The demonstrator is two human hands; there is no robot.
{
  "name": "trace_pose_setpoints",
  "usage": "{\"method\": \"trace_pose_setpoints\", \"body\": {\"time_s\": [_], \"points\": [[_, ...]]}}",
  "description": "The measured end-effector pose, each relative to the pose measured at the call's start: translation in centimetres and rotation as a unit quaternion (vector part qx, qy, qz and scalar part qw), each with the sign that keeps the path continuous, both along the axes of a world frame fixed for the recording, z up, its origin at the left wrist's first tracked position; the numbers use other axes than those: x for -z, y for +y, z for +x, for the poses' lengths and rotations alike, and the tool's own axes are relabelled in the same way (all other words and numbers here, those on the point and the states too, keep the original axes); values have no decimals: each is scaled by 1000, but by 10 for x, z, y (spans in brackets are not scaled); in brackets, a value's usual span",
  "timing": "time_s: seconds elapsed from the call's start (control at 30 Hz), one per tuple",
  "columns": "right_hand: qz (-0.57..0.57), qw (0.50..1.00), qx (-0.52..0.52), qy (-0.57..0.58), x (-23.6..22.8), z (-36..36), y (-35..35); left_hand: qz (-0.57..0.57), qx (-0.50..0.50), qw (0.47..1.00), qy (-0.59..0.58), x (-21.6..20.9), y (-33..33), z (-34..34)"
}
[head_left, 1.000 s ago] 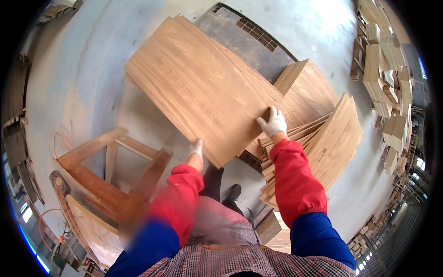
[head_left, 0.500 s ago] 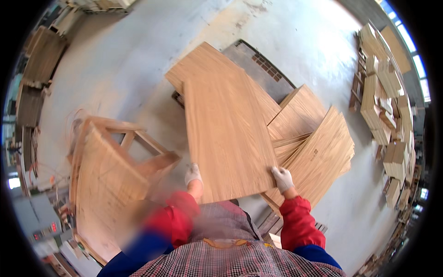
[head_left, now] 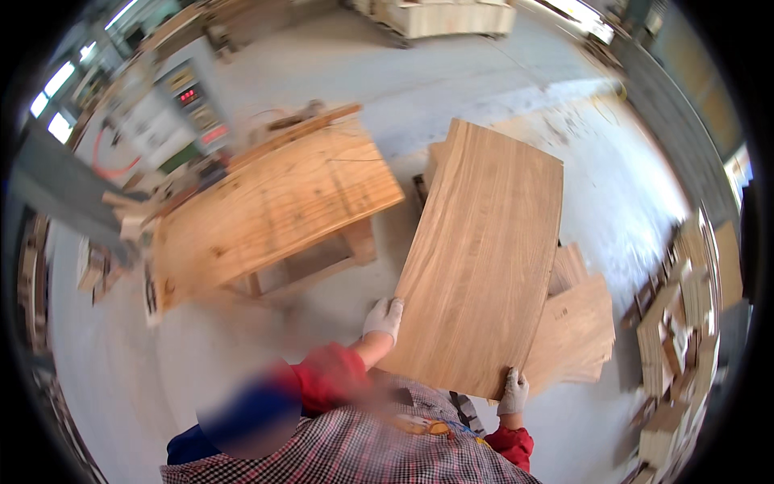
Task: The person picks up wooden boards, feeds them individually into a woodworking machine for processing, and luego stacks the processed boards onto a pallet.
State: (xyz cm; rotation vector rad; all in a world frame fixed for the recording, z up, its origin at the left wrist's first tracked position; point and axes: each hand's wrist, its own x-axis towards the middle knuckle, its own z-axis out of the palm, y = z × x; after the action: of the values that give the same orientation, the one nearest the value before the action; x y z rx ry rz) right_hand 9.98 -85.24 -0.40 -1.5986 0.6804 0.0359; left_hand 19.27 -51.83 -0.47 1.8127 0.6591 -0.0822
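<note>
Wooden panel (head_left: 484,258) drawn closer, hands (head_left: 383,321) gripping

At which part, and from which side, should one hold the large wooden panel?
The wooden panel is probably best held around its near-end corners, left hand coming from the left, right hand from the right. It is broad and flat, with no visible handle, and the two hands span its near end.

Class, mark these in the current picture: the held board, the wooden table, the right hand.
Held board (head_left: 484,262), head view: middle of its face.
Wooden table (head_left: 294,198), head view: its top.
Right hand (head_left: 513,392), head view: middle of the glove.
</note>
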Motion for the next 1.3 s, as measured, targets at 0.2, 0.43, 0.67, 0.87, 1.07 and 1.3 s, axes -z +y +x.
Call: {"method": "trace_pose_setpoints", "body": {"time_s": [0.2, 0.43, 0.67, 0.87, 1.07, 1.3], "points": [[31, 991, -131, -23, -2, 7, 85, 199, -101, 975, 5, 28, 97, -61], [49, 980, -193, 9, -5, -24, 198, 196, 15, 977, 79, -56, 219, -96], [72, 869, -487, 54, -22, -61, 314, 330, -98, 932, -111, -54, 340, -174], [210, 794, -533, 203, -42, -68, 474, 391, -147, 904, -91, -37, 399, -275], [43, 664, -740, 98, -40, -35, 564, 318, -115, 939, -67, -37, 413, -302], [-223, 744, -616, -130, -36, 45, 470, 441, -13, 895, -75, -45, 417, -270]]}}
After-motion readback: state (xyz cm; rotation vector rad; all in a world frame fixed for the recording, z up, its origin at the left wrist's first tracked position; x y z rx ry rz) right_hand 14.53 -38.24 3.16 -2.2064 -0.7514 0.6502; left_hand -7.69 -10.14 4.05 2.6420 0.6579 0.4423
